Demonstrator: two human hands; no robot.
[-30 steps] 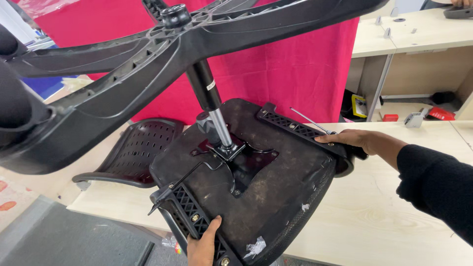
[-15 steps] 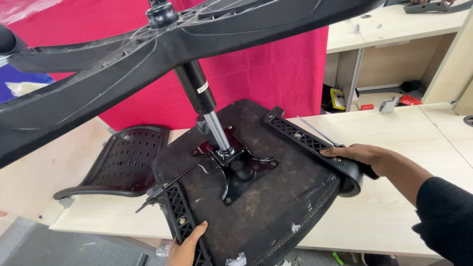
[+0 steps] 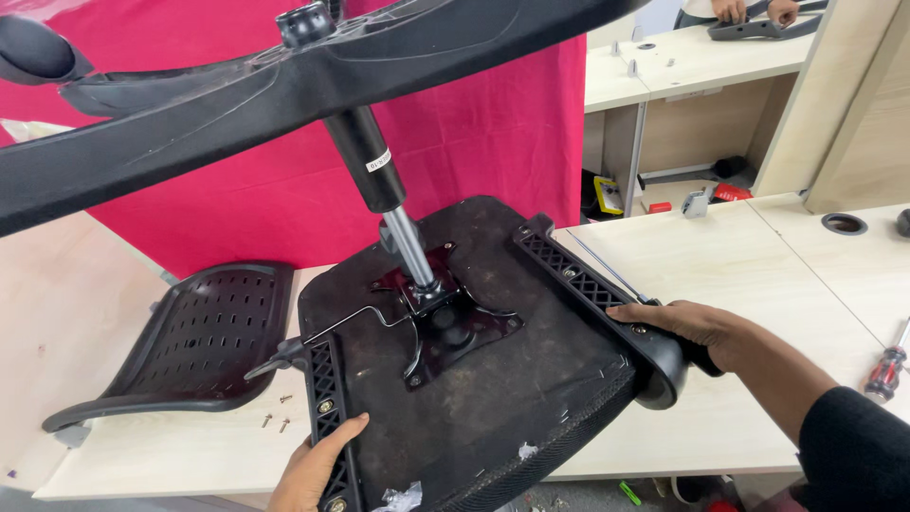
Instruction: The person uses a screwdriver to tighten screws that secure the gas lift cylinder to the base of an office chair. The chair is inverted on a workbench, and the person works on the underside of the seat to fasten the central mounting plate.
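An upturned black office chair seat (image 3: 493, 379) lies on a light wooden table (image 3: 758, 275), its gas column (image 3: 379, 180) and star base (image 3: 284, 85) sticking up toward the camera. My left hand (image 3: 313, 465) presses on the armrest bracket (image 3: 327, 417) at the seat's near left edge. My right hand (image 3: 687, 327) grips the black armrest (image 3: 654, 356) on the seat's right side. A metal mounting plate (image 3: 445, 322) and a lever sit at the seat's middle.
A perforated black chair back (image 3: 199, 341) lies left of the seat, with a few loose screws (image 3: 275, 412) near it. A screwdriver (image 3: 886, 370) lies at the right edge. Red cloth (image 3: 493, 114) hangs behind. Another person's hands (image 3: 754, 9) work at a far desk.
The view has shifted; the seat sits further right and more central. My right hand has stayed on the armrest and my left hand stays on the near bracket.
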